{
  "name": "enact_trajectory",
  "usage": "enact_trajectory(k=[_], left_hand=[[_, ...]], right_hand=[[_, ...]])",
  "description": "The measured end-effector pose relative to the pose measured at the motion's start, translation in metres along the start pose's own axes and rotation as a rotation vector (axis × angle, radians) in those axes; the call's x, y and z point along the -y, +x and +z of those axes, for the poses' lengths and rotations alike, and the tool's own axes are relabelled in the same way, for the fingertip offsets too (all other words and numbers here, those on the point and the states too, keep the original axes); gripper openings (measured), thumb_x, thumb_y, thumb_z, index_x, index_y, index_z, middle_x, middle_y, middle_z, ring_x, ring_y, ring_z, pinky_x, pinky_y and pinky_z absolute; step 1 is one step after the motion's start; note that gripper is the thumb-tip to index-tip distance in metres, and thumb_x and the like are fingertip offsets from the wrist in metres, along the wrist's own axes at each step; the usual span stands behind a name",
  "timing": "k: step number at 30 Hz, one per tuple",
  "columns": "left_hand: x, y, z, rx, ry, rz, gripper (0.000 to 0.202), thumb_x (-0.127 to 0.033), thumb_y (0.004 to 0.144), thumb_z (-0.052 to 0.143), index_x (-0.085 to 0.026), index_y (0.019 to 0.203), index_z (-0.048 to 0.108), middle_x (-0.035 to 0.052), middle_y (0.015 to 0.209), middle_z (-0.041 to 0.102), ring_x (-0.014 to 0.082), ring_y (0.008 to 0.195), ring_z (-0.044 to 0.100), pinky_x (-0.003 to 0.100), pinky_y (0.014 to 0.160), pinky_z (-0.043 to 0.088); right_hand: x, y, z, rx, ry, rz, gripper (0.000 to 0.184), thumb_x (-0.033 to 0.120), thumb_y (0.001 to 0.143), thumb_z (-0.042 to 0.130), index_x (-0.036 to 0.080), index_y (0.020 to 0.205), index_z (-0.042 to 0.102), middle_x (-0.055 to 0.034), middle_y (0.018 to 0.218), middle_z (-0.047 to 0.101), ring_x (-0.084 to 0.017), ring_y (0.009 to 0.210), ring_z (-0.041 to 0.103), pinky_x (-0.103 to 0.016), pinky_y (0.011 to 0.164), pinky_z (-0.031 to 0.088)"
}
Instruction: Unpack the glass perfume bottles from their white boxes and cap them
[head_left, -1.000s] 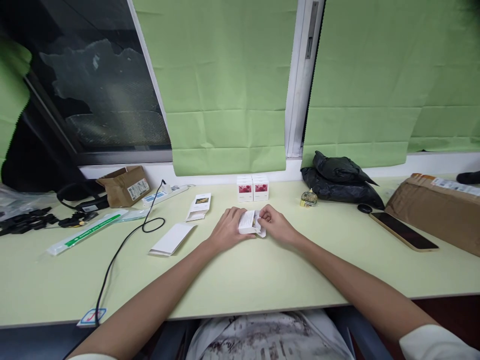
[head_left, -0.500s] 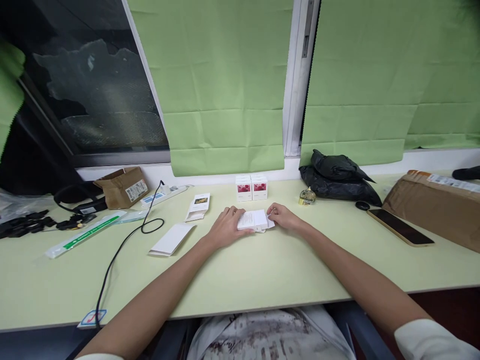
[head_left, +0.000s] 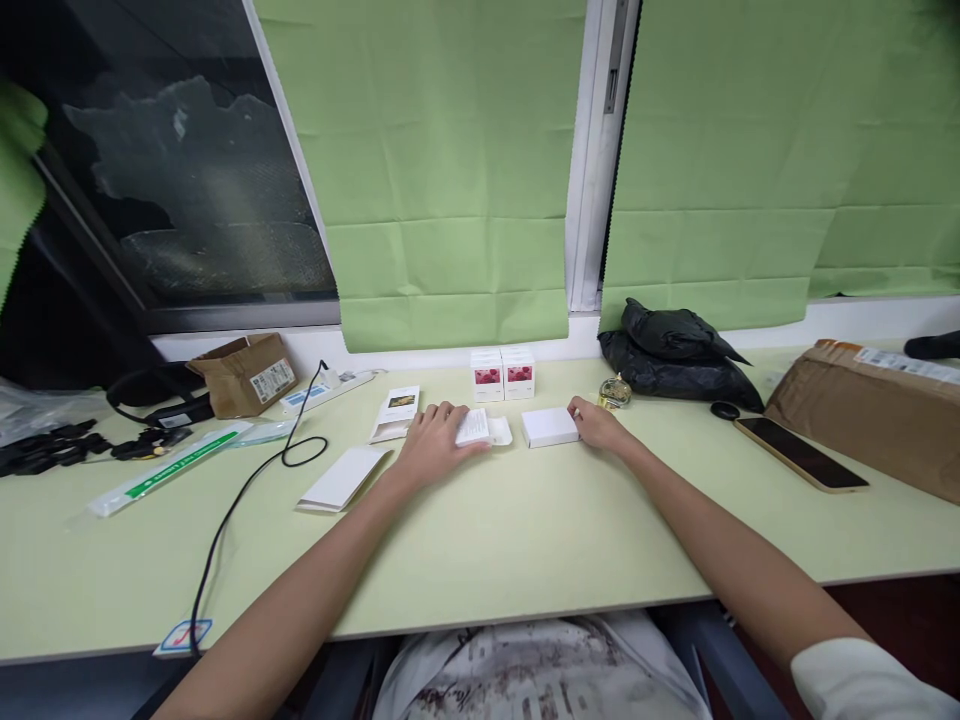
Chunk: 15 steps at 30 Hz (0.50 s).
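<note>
Now that the white box is out of the printed carton, my right hand pinches one end while my left hand grips the carton, seemingly emptied.

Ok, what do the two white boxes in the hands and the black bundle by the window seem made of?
Printed carton: apparently thin card, smooth and white, judging by the flap at its end. Plain white box: probably card, matte; its edges look straight, though plastic isn't ruled out. Black bundle: likely plastic film, slightly glossy, given its wrinkles and soft highlights.
</note>
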<state>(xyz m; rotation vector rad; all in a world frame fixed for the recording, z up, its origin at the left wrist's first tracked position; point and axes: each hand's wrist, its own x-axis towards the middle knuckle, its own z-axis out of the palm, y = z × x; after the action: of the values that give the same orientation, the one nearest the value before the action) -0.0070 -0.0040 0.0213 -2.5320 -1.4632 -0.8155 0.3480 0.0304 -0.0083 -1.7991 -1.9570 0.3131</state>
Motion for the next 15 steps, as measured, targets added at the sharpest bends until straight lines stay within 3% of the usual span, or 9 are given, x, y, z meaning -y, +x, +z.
enact_trajectory(k=[3, 6, 8, 10, 12, 15], left_hand=[[-0.002, 0.003, -0.004, -0.066, -0.228, -0.222, 0.071, -0.08, 0.089, 0.052, -0.024, 0.132, 0.064, 0.015, 0.128, 0.066, 0.0395, 0.121, 0.058, 0.057, 0.107, 0.042], [-0.009, 0.008, -0.002, -0.062, -0.785, -0.477, 0.078, -0.083, 0.093, 0.038, -0.023, 0.136, 0.063, 0.0153, 0.132, 0.069, 0.0375, 0.125, 0.062, 0.052, 0.105, 0.049], [-0.016, 0.011, 0.001, -0.064, -1.197, -0.575, 0.083, -0.085, 0.092, 0.035, -0.023, 0.141, 0.06, 0.0159, 0.138, 0.068, 0.0351, 0.128, 0.063, 0.047, 0.103, 0.053], [-0.024, 0.012, 0.003, -0.073, -1.483, -0.618, 0.082, -0.084, 0.092, 0.04, -0.023, 0.145, 0.056, 0.0153, 0.142, 0.066, 0.033, 0.126, 0.066, 0.045, 0.101, 0.057], [-0.031, 0.012, 0.004, -0.064, -1.632, -0.632, 0.077, -0.079, 0.094, 0.045, -0.023, 0.147, 0.055, 0.015, 0.145, 0.065, 0.0315, 0.125, 0.068, 0.045, 0.101, 0.058], [-0.038, 0.01, 0.004, -0.067, -1.725, -0.631, 0.068, -0.07, 0.097, 0.051, -0.022, 0.144, 0.058, 0.0139, 0.146, 0.064, 0.029, 0.13, 0.065, 0.041, 0.107, 0.056]], right_hand=[[-0.001, -0.002, -0.001, -0.037, -0.034, 0.026, 0.029, 0.011, 0.093, 0.044, 0.02, 0.11, 0.066, -0.0152, 0.102, 0.073, -0.029, 0.088, 0.064, -0.034, 0.074, 0.039], [0.009, -0.007, -0.005, -0.163, -0.089, 0.037, 0.027, 0.013, 0.095, 0.044, 0.017, 0.114, 0.063, -0.0211, 0.111, 0.069, -0.033, 0.102, 0.061, -0.037, 0.078, 0.04], [0.022, -0.013, -0.009, -0.342, -0.111, -0.035, 0.022, 0.015, 0.096, 0.046, 0.016, 0.111, 0.062, -0.0205, 0.112, 0.067, -0.032, 0.105, 0.059, -0.037, 0.081, 0.041], [0.04, -0.022, -0.01, -0.421, 0.006, -0.207, 0.019, 0.019, 0.099, 0.043, 0.018, 0.105, 0.062, -0.0138, 0.103, 0.069, -0.027, 0.099, 0.061, -0.035, 0.082, 0.041], [0.061, -0.034, -0.005, -0.348, 0.207, -0.323, 0.018, 0.028, 0.102, 0.045, 0.022, 0.102, 0.061, -0.0051, 0.09, 0.069, -0.021, 0.082, 0.062, -0.031, 0.075, 0.042], [0.091, -0.05, 0.01, -0.125, 0.465, -0.303, 0.028, 0.045, 0.102, 0.051, 0.023, 0.09, 0.062, 0.0008, 0.07, 0.065, -0.016, 0.063, 0.056, -0.028, 0.062, 0.039]])
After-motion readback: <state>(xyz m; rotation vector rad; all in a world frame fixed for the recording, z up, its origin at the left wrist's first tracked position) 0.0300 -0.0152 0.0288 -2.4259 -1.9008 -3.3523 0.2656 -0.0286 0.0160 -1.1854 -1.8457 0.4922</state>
